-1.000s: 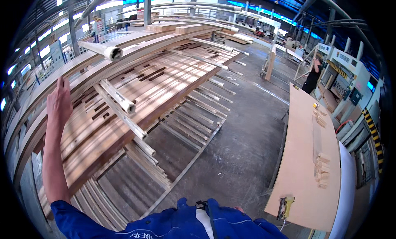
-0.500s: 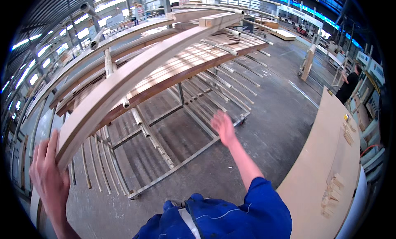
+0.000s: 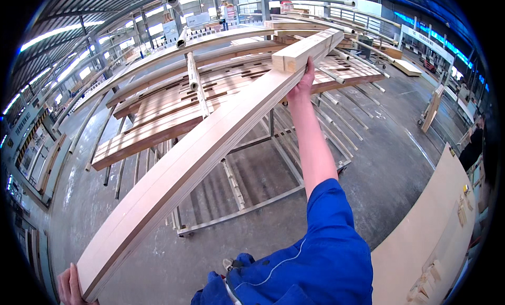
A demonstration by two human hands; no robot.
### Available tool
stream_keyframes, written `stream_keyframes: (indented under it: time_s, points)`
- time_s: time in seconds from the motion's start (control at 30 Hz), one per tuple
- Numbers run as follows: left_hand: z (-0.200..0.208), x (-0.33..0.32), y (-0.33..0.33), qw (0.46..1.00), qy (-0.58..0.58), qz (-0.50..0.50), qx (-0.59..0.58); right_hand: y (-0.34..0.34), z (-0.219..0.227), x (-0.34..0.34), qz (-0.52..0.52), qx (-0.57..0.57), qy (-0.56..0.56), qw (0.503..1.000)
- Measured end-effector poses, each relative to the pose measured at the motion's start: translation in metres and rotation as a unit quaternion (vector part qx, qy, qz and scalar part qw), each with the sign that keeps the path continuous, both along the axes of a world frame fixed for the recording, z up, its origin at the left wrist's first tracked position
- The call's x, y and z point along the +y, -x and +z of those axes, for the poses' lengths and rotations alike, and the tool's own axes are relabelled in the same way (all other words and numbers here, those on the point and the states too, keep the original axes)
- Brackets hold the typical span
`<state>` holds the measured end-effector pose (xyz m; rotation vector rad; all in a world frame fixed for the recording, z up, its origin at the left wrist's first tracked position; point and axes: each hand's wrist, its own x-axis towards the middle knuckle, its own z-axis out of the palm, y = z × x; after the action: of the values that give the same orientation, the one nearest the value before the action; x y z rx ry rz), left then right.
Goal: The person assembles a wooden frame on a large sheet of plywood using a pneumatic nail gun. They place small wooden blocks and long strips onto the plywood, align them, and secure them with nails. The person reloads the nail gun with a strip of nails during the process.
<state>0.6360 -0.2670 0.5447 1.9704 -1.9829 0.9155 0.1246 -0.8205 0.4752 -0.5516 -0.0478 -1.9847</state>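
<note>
A long pale wooden beam (image 3: 184,144) runs slantwise from the lower left to the upper middle, held in both hands. My left hand (image 3: 70,286) closes on its near end at the lower left, partly cut off by the dark rim of the picture. Farther along, my right hand (image 3: 303,85) grips the beam's right edge from below; most of its fingers are hidden behind the wood. A shorter wooden block (image 3: 310,47) lies along the beam's far end. Beneath the beam, slatted wooden panels (image 3: 139,139) rest on a rack.
The metal rack (image 3: 239,221) carries several horizontal tubes sticking out toward me. A plywood-topped surface (image 3: 405,236) stands at the right, with small wood offcuts (image 3: 427,281) on it. A person in dark clothes (image 3: 470,150) is at the far right. Concrete floor lies between.
My right hand has reached forward from beside the beam and now grips its far part. The beam's near end and my left hand are lower in view; the head view has turned left.
</note>
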Motion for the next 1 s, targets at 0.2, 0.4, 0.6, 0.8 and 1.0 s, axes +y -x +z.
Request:
stream_keyframes:
  time_s: [0.2,0.4,0.6,0.8,1.0]
  points:
    - [-0.07,0.067,-0.086,0.992,-0.059,0.096,0.059,-0.057,-0.026,0.107,0.056,-0.033,0.022,0.998]
    - [-0.248,0.13,-0.213,0.996,-0.075,0.023,0.049,-0.101,-0.107,0.258,0.02,-0.08,-0.028,0.996]
    - [-0.381,0.169,-0.259,0.967,-0.245,0.015,0.069,-0.108,-0.231,0.433,-0.082,-0.062,-0.118,0.988]
    - [-0.457,0.174,-0.211,0.932,-0.34,-0.066,0.107,-0.099,-0.341,0.607,-0.159,-0.088,-0.213,0.96]
    - [-0.48,0.197,-0.148,0.917,-0.368,-0.113,0.107,-0.07,-0.4,0.72,-0.225,-0.132,-0.267,0.928]
